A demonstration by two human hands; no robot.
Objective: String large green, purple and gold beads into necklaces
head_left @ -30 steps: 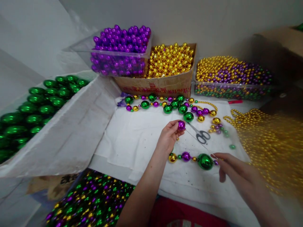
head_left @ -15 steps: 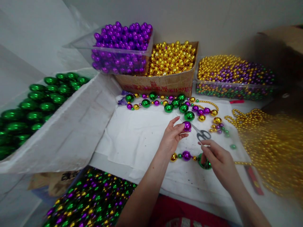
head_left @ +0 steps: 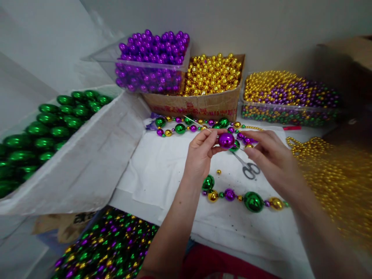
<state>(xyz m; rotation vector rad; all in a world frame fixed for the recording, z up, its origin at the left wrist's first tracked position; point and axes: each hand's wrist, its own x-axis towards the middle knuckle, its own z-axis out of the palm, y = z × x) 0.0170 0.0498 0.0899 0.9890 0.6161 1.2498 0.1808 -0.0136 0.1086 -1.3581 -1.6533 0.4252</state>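
Note:
My left hand [head_left: 202, 149] pinches a shiny purple bead [head_left: 226, 140] above the white cloth. A thin, pale, straight strand [head_left: 192, 122] sticks out past the left fingers to the upper left, in line with the bead; whether it is a needle or stiff cord I cannot tell. My right hand [head_left: 269, 155] is closed at the strand's other end, just right of the bead. Grey-handled scissors [head_left: 249, 168] lie below the hands. Nearer me is a strung row of green, gold and purple beads [head_left: 253, 202], and a small gold bead [head_left: 218, 171] lies loose.
Along the back stand a clear bin of purple beads [head_left: 151, 64], a cardboard box of gold beads [head_left: 188, 105] and a bin of small mixed beads [head_left: 290, 104]. A white foam box [head_left: 95, 155] with green beads is at left. Gold bead strands [head_left: 334, 186] heap at right.
Both hands have moved up and closer together, with the purple bead raised. The strand now projects farther to the upper left of the bead. My right hand has left the lower bead row uncovered.

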